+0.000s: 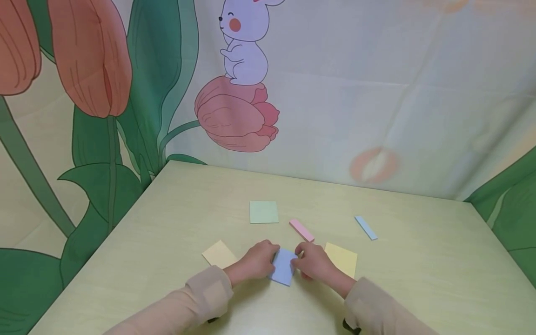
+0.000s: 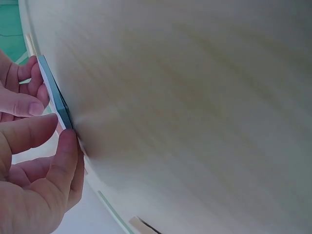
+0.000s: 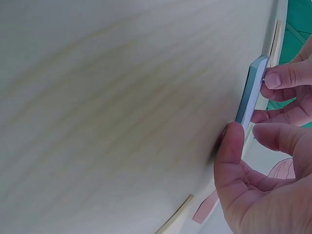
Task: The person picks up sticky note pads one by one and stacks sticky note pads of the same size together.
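A blue sticky note pad (image 1: 284, 266) lies between my two hands near the front middle of the table. My left hand (image 1: 257, 261) grips its left edge, thumb toward me and fingertips at the far corner. At the right edge, my right hand (image 1: 315, 263) holds it between thumb and curled fingers. Seen edge-on in the left wrist view, the pad (image 2: 57, 95) is several sheets thick, with a dark line between layers. The right wrist view shows the pad (image 3: 252, 90) with its near side tilted up close over the tabletop.
A pale orange pad (image 1: 218, 254) lies by my left wrist, a yellow pad (image 1: 341, 258) partly under my right forearm. Farther back are a green square pad (image 1: 264, 212), a narrow pink strip pad (image 1: 301, 230) and a narrow light blue strip pad (image 1: 366, 228). A printed curtain (image 1: 318, 116) hangs behind the table.
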A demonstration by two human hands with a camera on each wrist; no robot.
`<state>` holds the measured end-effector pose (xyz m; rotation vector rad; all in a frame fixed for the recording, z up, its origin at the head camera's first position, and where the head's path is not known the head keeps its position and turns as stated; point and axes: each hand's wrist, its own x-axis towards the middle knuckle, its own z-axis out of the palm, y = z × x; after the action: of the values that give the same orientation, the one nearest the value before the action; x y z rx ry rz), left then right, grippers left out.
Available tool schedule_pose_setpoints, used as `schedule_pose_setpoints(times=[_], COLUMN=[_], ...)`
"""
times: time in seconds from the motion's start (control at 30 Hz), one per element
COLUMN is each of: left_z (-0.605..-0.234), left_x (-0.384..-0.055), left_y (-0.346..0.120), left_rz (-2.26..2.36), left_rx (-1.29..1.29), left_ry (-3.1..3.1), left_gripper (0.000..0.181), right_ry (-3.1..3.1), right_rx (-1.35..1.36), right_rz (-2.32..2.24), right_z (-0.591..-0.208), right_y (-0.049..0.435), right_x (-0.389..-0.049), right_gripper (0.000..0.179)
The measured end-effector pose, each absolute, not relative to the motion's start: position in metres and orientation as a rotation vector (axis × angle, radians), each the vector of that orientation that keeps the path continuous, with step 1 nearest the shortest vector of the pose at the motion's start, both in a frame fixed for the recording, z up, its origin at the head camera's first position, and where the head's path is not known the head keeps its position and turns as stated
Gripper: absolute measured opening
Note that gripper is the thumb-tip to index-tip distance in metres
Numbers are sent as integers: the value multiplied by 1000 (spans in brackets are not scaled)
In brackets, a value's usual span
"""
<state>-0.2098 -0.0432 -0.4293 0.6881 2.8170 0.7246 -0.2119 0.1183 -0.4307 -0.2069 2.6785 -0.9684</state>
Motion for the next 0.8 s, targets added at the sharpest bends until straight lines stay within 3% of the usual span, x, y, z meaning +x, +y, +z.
schedule_pose_setpoints(times=[0.8], left_z=[-426], left_x=[-202], left_y=[-38], left_rz=[776], left_rx=[616], left_ry=[2806], left_gripper=[10], right_ry=[2679], right_rx=[-200], right_rz=[-946], right_z=[-430], right_y=[113], right_x=[-209], right_gripper=[24])
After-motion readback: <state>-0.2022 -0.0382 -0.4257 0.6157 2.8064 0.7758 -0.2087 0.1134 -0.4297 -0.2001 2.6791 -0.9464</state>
